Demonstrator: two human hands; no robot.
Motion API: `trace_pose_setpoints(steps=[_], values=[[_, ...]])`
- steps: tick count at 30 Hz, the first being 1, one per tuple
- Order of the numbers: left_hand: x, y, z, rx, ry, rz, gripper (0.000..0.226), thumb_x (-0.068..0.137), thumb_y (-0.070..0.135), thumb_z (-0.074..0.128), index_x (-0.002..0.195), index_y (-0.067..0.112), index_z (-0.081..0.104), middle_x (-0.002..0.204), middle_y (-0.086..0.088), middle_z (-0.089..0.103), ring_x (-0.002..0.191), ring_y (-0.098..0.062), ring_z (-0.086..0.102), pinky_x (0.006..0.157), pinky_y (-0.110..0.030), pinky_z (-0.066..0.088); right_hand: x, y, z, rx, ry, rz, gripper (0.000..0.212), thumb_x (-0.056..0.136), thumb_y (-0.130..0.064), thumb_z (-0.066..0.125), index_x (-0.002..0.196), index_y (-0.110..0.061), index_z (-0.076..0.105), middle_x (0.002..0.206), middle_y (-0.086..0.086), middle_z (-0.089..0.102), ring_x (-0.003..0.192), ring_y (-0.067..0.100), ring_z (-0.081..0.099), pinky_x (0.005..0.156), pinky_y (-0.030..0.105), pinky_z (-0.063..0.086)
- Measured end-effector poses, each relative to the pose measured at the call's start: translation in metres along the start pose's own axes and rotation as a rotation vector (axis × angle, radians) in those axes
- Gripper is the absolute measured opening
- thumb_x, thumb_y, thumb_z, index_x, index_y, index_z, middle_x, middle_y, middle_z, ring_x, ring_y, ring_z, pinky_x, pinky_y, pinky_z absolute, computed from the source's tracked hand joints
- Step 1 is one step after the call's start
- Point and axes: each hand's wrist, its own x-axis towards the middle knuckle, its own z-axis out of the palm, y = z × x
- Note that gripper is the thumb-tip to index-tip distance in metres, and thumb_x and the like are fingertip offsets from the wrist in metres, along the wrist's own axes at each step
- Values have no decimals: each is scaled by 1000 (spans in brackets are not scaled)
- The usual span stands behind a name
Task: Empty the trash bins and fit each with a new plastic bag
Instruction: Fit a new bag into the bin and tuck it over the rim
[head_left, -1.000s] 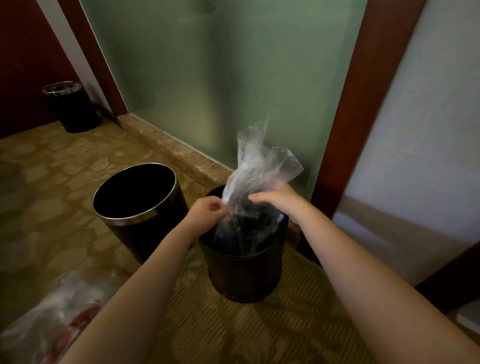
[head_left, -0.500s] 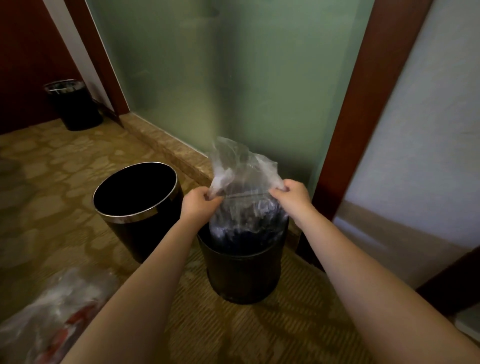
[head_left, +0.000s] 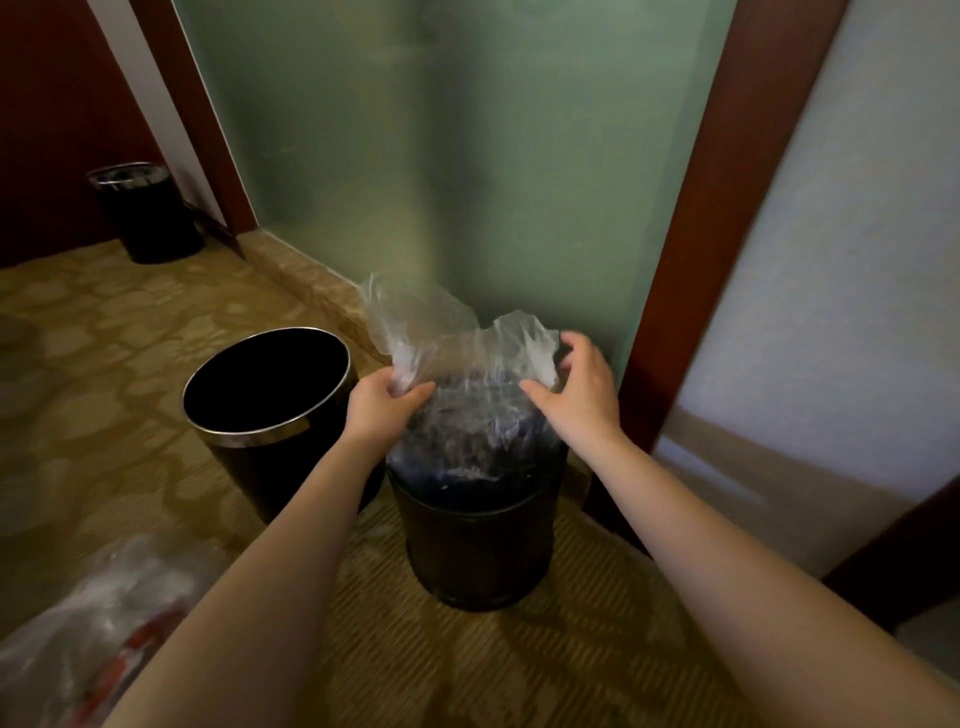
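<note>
The clear plastic bag (head_left: 467, 374) sits between your hands, its lower part down inside the black bin (head_left: 478, 545) directly below them and its upper part standing above the rim. Long axis roughly upright; the mouth points up, crumpled, with the far edge rising highest beyond your left hand. Your left hand (head_left: 387, 410) pinches the near-left edge of the mouth between thumb and fingers. Your right hand (head_left: 576, 395) is at the right edge, thumb and fingers spread; it is blurred, so cannot tell whether it grips the film or only touches it. Handling, judged: film very light, limp, slick, easily torn. Take it at the mouth hem on opposite sides. An unlined bin (head_left: 270, 431) stands just left of your left hand
</note>
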Motion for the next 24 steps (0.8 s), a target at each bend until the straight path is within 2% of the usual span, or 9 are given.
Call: trace_pose_setpoints(steps=[3, 5, 8, 12, 14, 18, 20, 22, 24], values=[[-3, 6, -5, -2, -27, 65, 16, 84, 26, 72, 79, 16, 61, 71, 5, 61, 67, -8, 58, 57, -20, 42, 5, -22, -10, -77, 89, -362, 80, 80, -37, 73, 146, -19, 32, 144, 5, 39, 134, 24, 34, 108, 43, 35], [-5, 13, -6, -24, -55, 115, 12, 83, 22, 73, 81, 16, 62, 75, 4, 64, 70, -8, 61, 63, -22, 45, 13, -44, -15, -144, -19, -545, 77, 78, -31, 73, 145, -21, 36, 148, 3, 37, 139, 23, 30, 111, 47, 32], [-11, 17, -9, -79, -158, 151, 17, 77, 12, 77, 80, 18, 62, 75, 8, 64, 70, -3, 60, 65, -20, 45, 18, -63, -11, -303, -249, -605, 74, 76, -25, 72, 143, -24, 41, 149, -2, 39, 143, 21, 25, 116, 42, 24], [-13, 15, -19, -37, -285, 151, 28, 71, 9, 82, 95, 11, 68, 87, 3, 69, 81, -8, 63, 72, -18, 48, 20, -63, -2, -555, -230, -571, 40, 85, -31, 63, 124, -25, 58, 132, 1, 56, 129, 24, 41, 112, 38, 23], [-8, 6, -24, 40, -231, 104, 32, 71, 14, 83, 99, 10, 68, 93, 0, 70, 86, -13, 64, 76, -26, 49, 20, -58, -3, -555, -152, -532, 22, 92, -30, 55, 109, -24, 67, 125, 3, 61, 118, 26, 48, 109, 37, 27], [-2, -19, -32, 246, -50, -85, 48, 73, 27, 81, 110, 7, 59, 98, -8, 65, 94, -26, 62, 74, -34, 48, 18, -43, -10, -541, 23, -465, 22, 97, -28, 49, 99, -18, 68, 109, 3, 62, 113, 27, 47, 101, 38, 32], [-4, -18, -34, 230, 36, -165, 71, 74, 30, 81, 128, 6, 43, 116, -14, 57, 105, -31, 58, 82, -39, 49, 18, -40, -12, -521, 78, -455, 22, 97, -27, 49, 97, -16, 68, 106, 4, 61, 111, 28, 47, 103, 40, 32], [-7, -6, -33, 185, 175, -69, 85, 73, 31, 81, 137, 3, 33, 134, -17, 43, 120, -33, 48, 93, -40, 43, 18, -39, -13, -490, 136, -493, 20, 94, -24, 54, 92, -12, 70, 102, 5, 61, 107, 29, 49, 101, 42, 34], [-8, 13, -29, 227, 281, 188, 87, 71, 34, 81, 136, 0, 35, 133, -19, 40, 123, -34, 42, 98, -40, 39, 17, -38, -12, -461, 212, -557, 14, 89, -20, 62, 84, -10, 71, 99, 6, 63, 105, 32, 53, 100, 47, 36]])
